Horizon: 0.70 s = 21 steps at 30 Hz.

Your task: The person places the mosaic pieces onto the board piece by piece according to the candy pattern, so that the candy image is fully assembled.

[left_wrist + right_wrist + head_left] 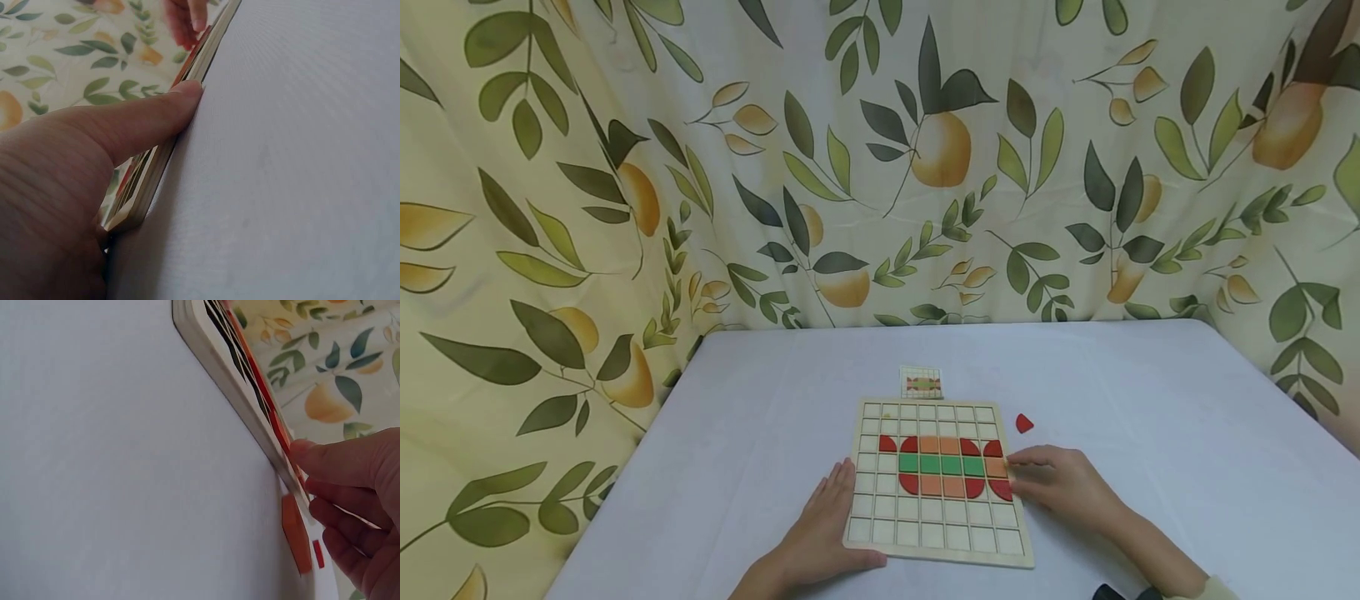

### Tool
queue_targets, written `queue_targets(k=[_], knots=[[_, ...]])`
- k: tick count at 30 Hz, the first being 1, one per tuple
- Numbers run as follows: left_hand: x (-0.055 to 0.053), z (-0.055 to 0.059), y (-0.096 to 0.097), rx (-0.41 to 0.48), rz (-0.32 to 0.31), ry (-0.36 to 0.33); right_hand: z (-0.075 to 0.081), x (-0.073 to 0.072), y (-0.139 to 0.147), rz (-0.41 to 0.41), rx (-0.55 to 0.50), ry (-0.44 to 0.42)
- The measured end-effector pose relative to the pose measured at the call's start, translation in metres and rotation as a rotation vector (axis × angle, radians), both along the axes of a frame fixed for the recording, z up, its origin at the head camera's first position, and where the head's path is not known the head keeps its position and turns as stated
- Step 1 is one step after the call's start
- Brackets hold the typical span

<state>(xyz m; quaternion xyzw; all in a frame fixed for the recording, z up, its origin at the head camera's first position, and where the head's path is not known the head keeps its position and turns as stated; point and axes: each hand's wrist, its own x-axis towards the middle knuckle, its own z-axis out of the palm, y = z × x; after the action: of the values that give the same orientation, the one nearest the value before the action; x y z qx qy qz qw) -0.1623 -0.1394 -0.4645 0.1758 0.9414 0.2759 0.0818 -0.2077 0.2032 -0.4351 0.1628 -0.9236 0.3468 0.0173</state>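
Note:
A square wooden grid board [910, 533] lies on the table. In its cells sit red quarter-round tiles [974, 487], orange tiles [931, 486] and green tiles [951, 465]. My left hand [820, 533] lies at the near left corner, fingers stretched along the left side, thumb [156, 122] against the near edge. At the right edge, beside an orange tile [996, 467], is my right hand [1063, 487]; its fingertips are apart and its thumb [312, 453] touches the edge. An orange piece [296, 534] shows by the board in the right wrist view; my hand hides it in the head view.
A small pattern card [921, 382] with a matching coloured figure lies behind the board. One loose red quarter-round tile [1024, 423] is on the white tablecloth [760, 400], to the right. A curtain [880, 167] with fruit and leaves hangs behind the table.

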Motion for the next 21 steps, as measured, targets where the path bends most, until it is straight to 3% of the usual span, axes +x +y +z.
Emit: queue_targets(k=[3,13,21], knots=[[0.001,0.0,0.0,-0.004,-0.002,0.01,0.0,0.001,0.007,-0.019,0.02,-0.02],[0.001,0.002,0.0,0.007,-0.009,0.019,0.0,0.008,0.025,0.103,0.066,0.064],[0.001,0.002,0.001,0.02,-0.006,0.016,0.005,0.01,0.038,0.188,0.074,-0.064]])
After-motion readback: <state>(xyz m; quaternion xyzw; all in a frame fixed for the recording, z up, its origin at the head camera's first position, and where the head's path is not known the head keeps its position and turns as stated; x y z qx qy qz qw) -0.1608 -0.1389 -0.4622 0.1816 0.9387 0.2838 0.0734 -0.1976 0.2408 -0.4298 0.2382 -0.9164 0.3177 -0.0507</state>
